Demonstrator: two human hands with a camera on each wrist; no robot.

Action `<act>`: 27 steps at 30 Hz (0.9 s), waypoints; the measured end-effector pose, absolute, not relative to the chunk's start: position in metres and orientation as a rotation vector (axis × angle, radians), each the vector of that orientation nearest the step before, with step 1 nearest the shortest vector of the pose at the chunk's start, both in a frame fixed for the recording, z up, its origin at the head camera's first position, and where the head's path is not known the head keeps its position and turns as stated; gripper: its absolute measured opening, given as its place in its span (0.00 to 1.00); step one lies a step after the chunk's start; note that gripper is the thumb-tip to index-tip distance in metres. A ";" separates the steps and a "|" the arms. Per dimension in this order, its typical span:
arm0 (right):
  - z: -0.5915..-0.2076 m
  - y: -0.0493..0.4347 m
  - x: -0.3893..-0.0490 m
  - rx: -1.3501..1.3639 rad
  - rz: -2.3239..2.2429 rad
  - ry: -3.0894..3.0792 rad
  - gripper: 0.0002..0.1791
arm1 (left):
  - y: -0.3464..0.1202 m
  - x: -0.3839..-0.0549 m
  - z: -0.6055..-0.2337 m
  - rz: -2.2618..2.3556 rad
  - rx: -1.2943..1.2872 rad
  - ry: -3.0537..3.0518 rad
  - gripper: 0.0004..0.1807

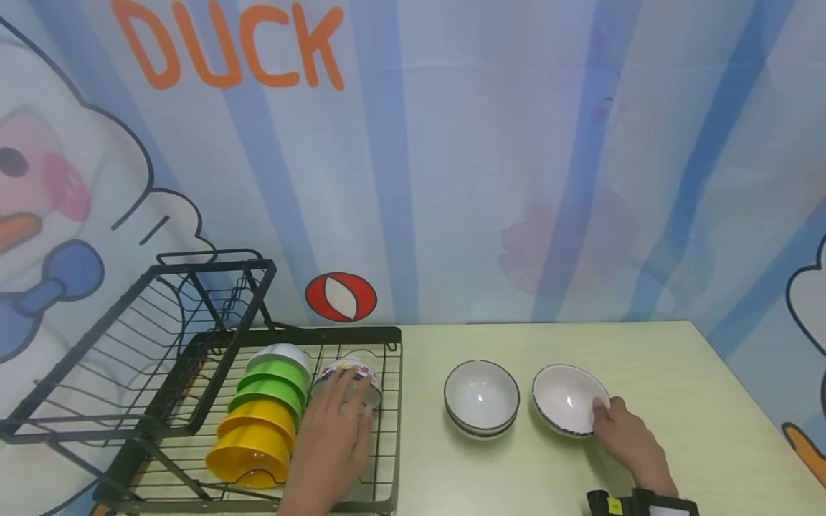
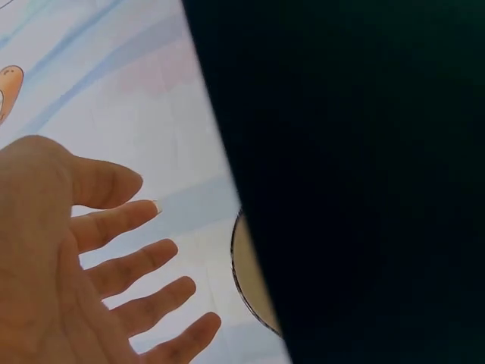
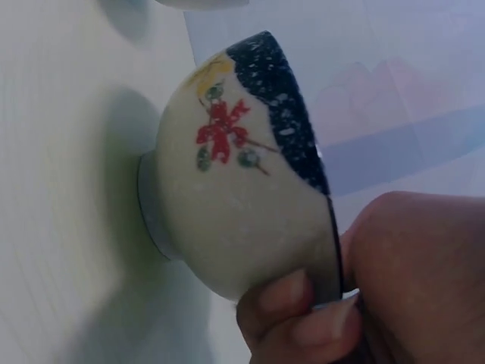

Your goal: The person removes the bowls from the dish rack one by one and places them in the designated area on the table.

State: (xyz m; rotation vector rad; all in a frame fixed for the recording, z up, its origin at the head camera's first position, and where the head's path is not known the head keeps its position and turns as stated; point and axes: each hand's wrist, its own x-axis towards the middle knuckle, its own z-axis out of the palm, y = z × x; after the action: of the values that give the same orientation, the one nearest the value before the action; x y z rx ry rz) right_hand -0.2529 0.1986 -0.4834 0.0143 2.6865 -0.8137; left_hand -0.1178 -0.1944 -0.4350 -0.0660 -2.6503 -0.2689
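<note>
My right hand point(image 1: 629, 443) pinches the rim of a white ceramic bowl point(image 1: 568, 394), thumb inside and fingers outside. In the right wrist view this bowl point(image 3: 220, 182) shows a red flower and a dark blue speckled band, and its foot stands just off the table over its shadow. My left hand point(image 1: 332, 437) reaches over the dish rack, its fingers extended across a flower-patterned bowl point(image 1: 369, 394) that they partly hide. Seen in the left wrist view, the left hand point(image 2: 98, 258) has its fingers straight and spread, and part of a bowl point(image 2: 254, 277) shows beside a dark shape.
A black wire dish rack point(image 1: 396, 444) with a raised side tier point(image 1: 222, 383) takes up the left. In it a row of nested bowls, white, green and yellow point(image 1: 248, 455), lies tilted. Two stacked white bowls point(image 1: 480, 394) stand on the table point(image 1: 452, 476). A printed curtain point(image 1: 452, 179) hangs behind.
</note>
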 end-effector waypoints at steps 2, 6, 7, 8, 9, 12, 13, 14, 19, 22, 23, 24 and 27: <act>-0.481 0.201 -0.252 0.032 -0.802 2.694 0.42 | -0.198 -0.118 -0.435 -0.286 -0.034 -2.690 0.24; -0.475 0.205 -0.251 0.098 -0.817 2.704 0.43 | -0.204 -0.118 -0.438 -0.262 0.003 -2.741 0.26; -0.473 0.205 -0.251 0.112 -0.826 2.712 0.43 | -0.205 -0.119 -0.439 -0.250 0.007 -2.745 0.26; -0.470 0.205 -0.250 0.125 -0.839 2.719 0.43 | -0.206 -0.119 -0.440 -0.234 0.011 -2.748 0.26; -0.468 0.205 -0.249 0.134 -0.857 2.728 0.43 | -0.207 -0.120 -0.441 -0.217 0.016 -2.752 0.27; -0.461 0.203 -0.246 0.167 -0.900 2.760 0.42 | -0.209 -0.121 -0.443 -0.173 0.025 -2.766 0.28; -0.460 0.202 -0.246 0.178 -0.910 2.768 0.42 | -0.210 -0.122 -0.443 -0.159 0.033 -2.777 0.28; -0.459 0.202 -0.245 0.187 -0.916 2.777 0.41 | -0.211 -0.122 -0.444 -0.151 0.041 -2.789 0.29; -0.456 0.200 -0.243 0.207 -0.935 2.817 0.38 | -0.217 -0.124 -0.446 -0.152 0.102 -2.840 0.31; -0.453 0.199 -0.242 0.201 -0.937 2.836 0.37 | -0.219 -0.124 -0.447 -0.164 0.123 -2.843 0.30; -0.452 0.199 -0.241 0.204 -0.939 2.838 0.37 | -0.220 -0.124 -0.447 -0.164 0.123 -2.837 0.30; -0.450 0.198 -0.240 0.205 -0.939 2.840 0.37 | -0.220 -0.124 -0.447 -0.163 0.118 -2.832 0.30; -0.446 0.197 -0.239 0.198 -0.944 2.842 0.37 | -0.220 -0.123 -0.447 -0.160 0.098 -2.810 0.28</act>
State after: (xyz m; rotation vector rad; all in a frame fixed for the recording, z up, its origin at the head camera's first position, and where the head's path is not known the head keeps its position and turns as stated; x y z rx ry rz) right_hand -0.2386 0.1966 -0.4464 0.1982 2.8420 -0.9439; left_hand -0.1233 -0.2199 -0.4469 0.0981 -2.8097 -0.1600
